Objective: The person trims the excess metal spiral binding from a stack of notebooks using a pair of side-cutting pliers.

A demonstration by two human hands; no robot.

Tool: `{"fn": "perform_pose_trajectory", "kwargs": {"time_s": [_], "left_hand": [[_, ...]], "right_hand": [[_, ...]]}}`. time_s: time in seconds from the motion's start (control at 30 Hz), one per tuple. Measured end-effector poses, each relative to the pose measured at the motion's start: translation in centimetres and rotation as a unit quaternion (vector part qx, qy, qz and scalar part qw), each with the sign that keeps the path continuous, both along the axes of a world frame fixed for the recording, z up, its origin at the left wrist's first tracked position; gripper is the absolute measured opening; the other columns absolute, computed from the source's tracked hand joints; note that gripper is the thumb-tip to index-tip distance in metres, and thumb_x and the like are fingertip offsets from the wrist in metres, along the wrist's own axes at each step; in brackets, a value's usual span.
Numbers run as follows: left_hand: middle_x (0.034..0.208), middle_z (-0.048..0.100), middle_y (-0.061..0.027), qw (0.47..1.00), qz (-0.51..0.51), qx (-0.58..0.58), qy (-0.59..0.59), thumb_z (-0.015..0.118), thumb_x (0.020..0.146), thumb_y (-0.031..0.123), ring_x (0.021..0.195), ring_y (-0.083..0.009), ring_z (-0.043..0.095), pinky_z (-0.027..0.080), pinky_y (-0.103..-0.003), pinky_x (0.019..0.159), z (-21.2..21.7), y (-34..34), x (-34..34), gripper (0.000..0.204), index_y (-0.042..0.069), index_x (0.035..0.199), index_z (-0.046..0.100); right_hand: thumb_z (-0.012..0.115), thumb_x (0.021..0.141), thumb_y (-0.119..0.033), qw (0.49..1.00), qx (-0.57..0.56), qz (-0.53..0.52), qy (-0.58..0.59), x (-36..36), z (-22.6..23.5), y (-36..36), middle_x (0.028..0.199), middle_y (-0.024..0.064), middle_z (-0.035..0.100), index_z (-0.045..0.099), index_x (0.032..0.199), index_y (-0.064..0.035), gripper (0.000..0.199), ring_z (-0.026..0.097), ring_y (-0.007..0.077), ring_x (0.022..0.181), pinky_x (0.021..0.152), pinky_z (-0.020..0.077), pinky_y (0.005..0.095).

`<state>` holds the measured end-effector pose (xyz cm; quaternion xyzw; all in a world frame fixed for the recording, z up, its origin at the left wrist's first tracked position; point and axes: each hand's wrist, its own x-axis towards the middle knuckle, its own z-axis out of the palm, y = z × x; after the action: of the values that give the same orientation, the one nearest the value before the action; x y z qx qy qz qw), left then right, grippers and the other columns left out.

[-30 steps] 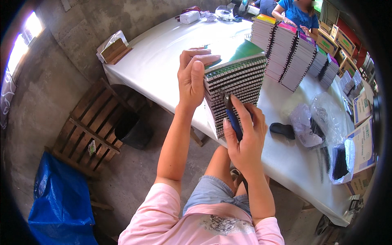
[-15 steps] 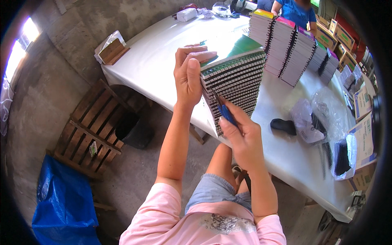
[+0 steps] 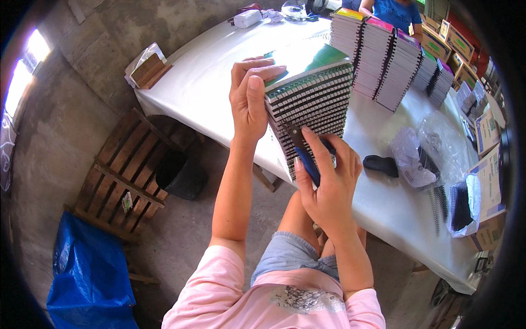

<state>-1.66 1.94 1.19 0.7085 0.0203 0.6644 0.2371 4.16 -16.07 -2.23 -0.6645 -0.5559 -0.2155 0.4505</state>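
Observation:
A tall stack of spiral-bound notebooks [image 3: 315,93] stands at the table's near edge, its bound spines facing me and a shiny green cover on top. My left hand [image 3: 249,98] grips the stack's left corner, with fingers over the cover and thumb against the side. My right hand [image 3: 331,178] holds blue-handled cutting pliers [image 3: 306,159], the handles spread apart. Their dark jaws point up at the coil ends on the left side of the spines. Whether the jaws touch a coil I cannot tell.
More notebook stacks [image 3: 378,66] stand behind on the white table [image 3: 378,203]. At right lie a black pouch-like object [image 3: 381,165], plastic bags [image 3: 413,159] and loose black coils [image 3: 437,208]. Cartons [image 3: 487,181] line the right side. A person in blue [image 3: 397,13] is at the far side.
My right hand has loosened its grip and the pliers' handles have spread, with the dark jaws now showing more. My left hand stays on the stack.

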Motion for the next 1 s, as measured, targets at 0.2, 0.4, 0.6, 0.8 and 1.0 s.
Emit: {"fn": "perform_pose_trajectory", "kwargs": {"time_s": [0.2, 0.4, 0.6, 0.8, 1.0], "left_hand": [[0.097, 0.056, -0.0126, 1.000, 0.001, -0.008, -0.001, 0.034, 0.099, 0.035, 0.103, -0.0245, 0.050, 0.041, -0.037, 0.090, 0.1, -0.1, 0.0, 0.050, 0.001, 0.092, 0.070], [0.096, 0.057, -0.0127, 1.000, 0.007, 0.005, -0.008, 0.034, 0.099, 0.033, 0.103, -0.0250, 0.050, 0.041, -0.037, 0.090, 0.0, -0.1, -0.1, 0.048, 0.002, 0.092, 0.070], [0.095, 0.056, -0.0122, 1.000, 0.009, 0.007, -0.003, 0.034, 0.099, 0.034, 0.102, -0.0246, 0.050, 0.040, -0.037, 0.090, 0.0, 0.2, 0.0, 0.049, 0.003, 0.092, 0.070], [0.096, 0.056, -0.0113, 1.000, 0.004, 0.002, -0.004, 0.033, 0.099, 0.037, 0.102, -0.0245, 0.050, 0.040, -0.037, 0.091, -0.1, 0.2, 0.1, 0.050, 0.003, 0.092, 0.070], [0.096, 0.057, -0.0115, 1.000, 0.007, 0.001, -0.005, 0.033, 0.099, 0.037, 0.103, -0.0246, 0.050, 0.040, -0.037, 0.090, -0.1, 0.1, -0.2, 0.050, 0.004, 0.092, 0.070]], "right_hand": [[0.062, 0.081, -0.023, 0.999, -0.007, 0.048, 0.020, 0.2, -0.2, 0.6, 0.102, 0.0098, 0.054, 0.056, 0.125, -0.0184, 0.045, 0.054, 0.0254, 0.087, 0.076, 0.0415, 0.0408], [0.053, 0.094, -0.021, 0.552, -0.150, 0.428, 0.700, 1.4, 1.6, -0.5, 0.092, 0.0102, 0.063, 0.051, 0.121, -0.0024, 0.033, 0.060, 0.0137, 0.067, 0.057, 0.0475, 0.0219], [0.061, 0.084, -0.026, 0.999, -0.014, 0.021, 0.032, -0.3, -0.7, -0.2, 0.107, 0.0134, 0.053, 0.055, 0.125, -0.0145, 0.043, 0.051, 0.0293, 0.098, 0.088, 0.0356, 0.0455], [0.063, 0.080, -0.024, 1.000, -0.008, 0.013, 0.013, -0.4, -0.5, 0.4, 0.110, 0.0117, 0.050, 0.054, 0.126, -0.0186, 0.046, 0.049, 0.0288, 0.097, 0.087, 0.0351, 0.0443], [0.061, 0.085, -0.021, 0.891, -0.117, 0.240, 0.367, 0.3, 0.1, -0.2, 0.100, 0.0105, 0.055, 0.052, 0.125, -0.0115, 0.042, 0.054, 0.0214, 0.085, 0.073, 0.0446, 0.0323]]}}
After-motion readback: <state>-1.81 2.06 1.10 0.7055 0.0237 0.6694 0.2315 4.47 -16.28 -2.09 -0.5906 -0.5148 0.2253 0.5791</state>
